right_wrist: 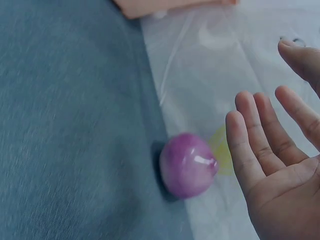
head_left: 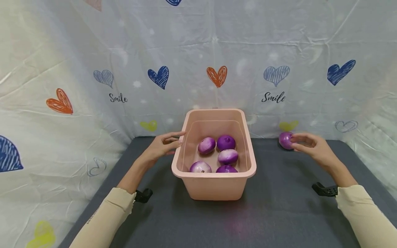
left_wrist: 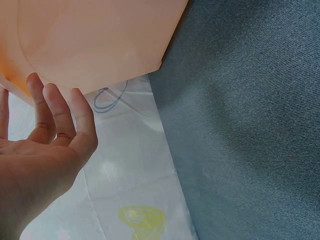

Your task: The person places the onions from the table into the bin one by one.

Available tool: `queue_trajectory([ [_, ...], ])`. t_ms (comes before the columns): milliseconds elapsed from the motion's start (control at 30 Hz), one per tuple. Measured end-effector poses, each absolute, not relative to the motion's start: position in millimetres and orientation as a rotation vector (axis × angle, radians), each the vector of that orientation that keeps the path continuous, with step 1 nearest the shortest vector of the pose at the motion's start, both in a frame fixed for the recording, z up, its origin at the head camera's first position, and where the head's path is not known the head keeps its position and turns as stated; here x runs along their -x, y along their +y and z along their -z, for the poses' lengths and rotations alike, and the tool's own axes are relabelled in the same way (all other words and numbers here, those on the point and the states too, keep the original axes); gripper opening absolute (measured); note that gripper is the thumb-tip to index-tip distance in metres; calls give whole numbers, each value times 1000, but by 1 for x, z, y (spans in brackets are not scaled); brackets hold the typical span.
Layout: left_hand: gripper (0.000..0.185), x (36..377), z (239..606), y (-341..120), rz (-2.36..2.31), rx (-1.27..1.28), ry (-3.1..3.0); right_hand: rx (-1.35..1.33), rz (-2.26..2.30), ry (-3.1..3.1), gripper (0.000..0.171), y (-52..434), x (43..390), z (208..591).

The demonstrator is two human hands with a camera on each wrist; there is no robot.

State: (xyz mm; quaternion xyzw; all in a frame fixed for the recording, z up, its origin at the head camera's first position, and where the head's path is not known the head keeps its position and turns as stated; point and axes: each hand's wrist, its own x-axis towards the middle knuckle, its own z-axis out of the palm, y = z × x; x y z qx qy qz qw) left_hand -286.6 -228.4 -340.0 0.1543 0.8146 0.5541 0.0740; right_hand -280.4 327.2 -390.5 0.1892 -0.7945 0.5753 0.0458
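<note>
A pink plastic bin (head_left: 214, 187) stands on the dark table and contains several purple onions (head_left: 227, 156). At its left rim is my left hand (head_left: 164, 146), its fingertips right by the edge. The left wrist view shows its loosely bent fingers (left_wrist: 62, 115) beside the bin's wall (left_wrist: 100, 40). Far to the right, one more purple onion (head_left: 285, 140) lies near the table's back edge. My right hand (head_left: 310, 146) reaches toward it with spread fingers. In the right wrist view a gap separates those fingers (right_wrist: 252, 135) from the onion (right_wrist: 186, 166).
Behind the table (head_left: 279, 213) hangs a pale sheet (head_left: 186, 51) printed with hearts and "Smile", close to the bin's back and the lone onion. The same sheet continues along the left side. Black bands (head_left: 324, 189) sit at both wrists.
</note>
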Motion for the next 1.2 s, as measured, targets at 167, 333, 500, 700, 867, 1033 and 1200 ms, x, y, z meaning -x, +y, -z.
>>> queue_trajectory([
  [167,55,286,339,-229,-1677,-465,2436,-483,-1725,-2479,50,335,281,399],
  [333,55,286,339,-228,-1681,-464,2430,-425,-1688,-2535,59,342,281,405],
  [500,54,287,341,-229,-1681,-456,2423,-414,-1670,-2560,64,345,282,410],
  [700,54,287,341,-229,-1679,-452,2420,-367,-1606,-2641,72,346,284,411],
  [867,54,286,341,-229,-1686,-455,2413,-335,-1581,-2705,79,346,287,413],
  [1033,54,286,341,-228,-1697,-450,2404,-308,-1566,-2737,86,347,293,416],
  [1200,54,285,341,-228,-1691,-452,2414,-293,-1518,-2765,91,346,302,420],
])
